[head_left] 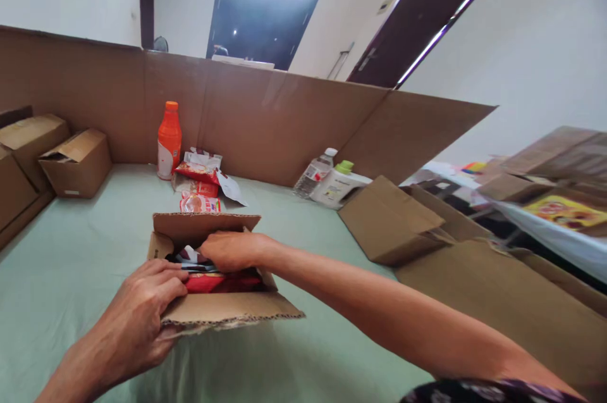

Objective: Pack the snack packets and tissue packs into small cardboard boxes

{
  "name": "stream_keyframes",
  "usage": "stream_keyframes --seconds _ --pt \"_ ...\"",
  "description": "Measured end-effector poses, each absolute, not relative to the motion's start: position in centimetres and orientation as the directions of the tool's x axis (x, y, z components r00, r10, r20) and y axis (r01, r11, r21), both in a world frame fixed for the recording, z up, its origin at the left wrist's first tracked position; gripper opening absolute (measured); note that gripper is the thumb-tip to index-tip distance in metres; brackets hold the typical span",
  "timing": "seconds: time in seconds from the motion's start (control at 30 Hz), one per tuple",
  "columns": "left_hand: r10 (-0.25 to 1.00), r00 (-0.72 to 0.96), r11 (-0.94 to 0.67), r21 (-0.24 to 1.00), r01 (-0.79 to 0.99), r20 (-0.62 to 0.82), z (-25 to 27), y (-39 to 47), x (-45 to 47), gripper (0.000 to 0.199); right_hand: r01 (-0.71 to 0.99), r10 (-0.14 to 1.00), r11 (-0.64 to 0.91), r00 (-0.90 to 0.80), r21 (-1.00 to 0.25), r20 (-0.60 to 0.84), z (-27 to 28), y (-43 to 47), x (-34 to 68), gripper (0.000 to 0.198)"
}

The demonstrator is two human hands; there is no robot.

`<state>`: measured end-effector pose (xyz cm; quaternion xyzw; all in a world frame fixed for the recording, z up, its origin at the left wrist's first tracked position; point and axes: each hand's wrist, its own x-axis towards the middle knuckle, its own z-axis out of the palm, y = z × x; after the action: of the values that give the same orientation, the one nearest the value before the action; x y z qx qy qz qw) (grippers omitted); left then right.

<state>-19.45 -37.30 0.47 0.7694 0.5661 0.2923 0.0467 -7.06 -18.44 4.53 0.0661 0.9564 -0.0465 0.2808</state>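
A small open cardboard box sits on the pale green table in front of me, with a red snack packet and a dark-and-white packet inside. My right hand reaches into the box and presses down on the packets. My left hand rests on the box's near left flap, fingertips touching the red packet. Behind the box lie several red and white snack packets.
An orange bottle stands by the cardboard wall at the back. A clear water bottle and a white green-capped container lie right of it. Closed boxes stand at left, flattened cartons at right.
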Motion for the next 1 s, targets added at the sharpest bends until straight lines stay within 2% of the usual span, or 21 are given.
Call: stream_keyframes --seconds 0.17,0.27,0.3,0.37,0.43,0.5,0.6,0.67,0.73,0.77,0.83,0.93,1.0 --pt "0.881 0.214 -0.388 0.384 0.838 0.422 1.0 -36.9 -19.6 0.011 0.133 0.036 0.983 -0.811 -0.124 -0.584 3.7 -17.8 -9.6 0.03" --pt "0.857 0.207 -0.407 0.371 0.835 0.473 1.0 -37.4 -19.6 0.019 0.124 0.005 0.974 -0.848 -0.19 -0.53 5.5 -18.0 -8.3 0.036" --pt "0.848 0.187 -0.403 0.374 0.835 0.496 1.0 -37.7 -19.6 0.025 0.131 0.008 0.961 -0.891 -0.242 -0.453 6.3 -18.1 -7.0 0.04" --pt "0.827 0.118 -0.382 0.395 0.836 0.55 0.8 -38.4 -19.9 0.032 0.143 0.083 0.902 -0.983 -0.408 -0.161 7.6 -18.1 -3.7 0.042" --pt "0.808 0.036 -0.347 0.425 0.836 0.589 0.5 -38.9 -20.2 0.03 0.127 0.265 0.816 -0.949 -0.564 0.169 8.0 -18.0 0.0 0.036" --pt "0.788 -0.043 -0.295 0.438 0.849 0.614 0.0 -38.8 -20.7 0.023 0.134 0.42 0.764 -0.845 -0.631 0.329 7.2 -17.7 3.2 0.029" --pt "0.757 -0.163 -0.173 0.434 0.884 0.632 -1.1 -37.9 -21.2 0.02 0.158 0.482 0.697 -0.825 -0.699 0.295 4.0 -17.3 5.9 0.029" --pt "0.739 -0.231 -0.09 0.432 0.897 0.633 -1.9 -37.0 -21.3 0.033 0.132 0.486 0.602 -0.843 -0.787 0.231 1.8 -17.0 6.6 0.033" --pt "0.73 -0.259 -0.038 0.416 0.908 0.632 -2.6 -36.3 -21.3 0.043 0.107 0.546 0.509 -0.807 -0.854 0.224 0.3 -16.8 6.8 0.038" --pt "0.735 -0.258 -0.028 0.407 0.913 0.628 -2.8 -36.1 -21.2 0.044 0.106 0.592 0.5 -0.766 -0.859 0.251 -0.1 -16.8 6.8 0.039" --pt "0.752 -0.244 -0.025 0.398 0.917 0.612 -3.1 -35.8 -21.1 0.043 0.126 0.635 0.58 -0.688 -0.805 0.35 -0.3 -16.8 6.7 0.041" --pt "0.76 -0.242 -0.033 0.407 0.913 0.603 -3.1 -35.7 -20.8 0.048 0.133 0.504 0.793 -0.691 -0.595 0.517 -0.2 -16.8 6.2 0.059" --pt "0.755 -0.237 -0.043 0.407 0.912 0.611 -3.0 -35.7 -20.6 0.056 0.119 0.389 0.881 -0.733 -0.458 0.558 -0.2 -16.7 5.8 0.059"
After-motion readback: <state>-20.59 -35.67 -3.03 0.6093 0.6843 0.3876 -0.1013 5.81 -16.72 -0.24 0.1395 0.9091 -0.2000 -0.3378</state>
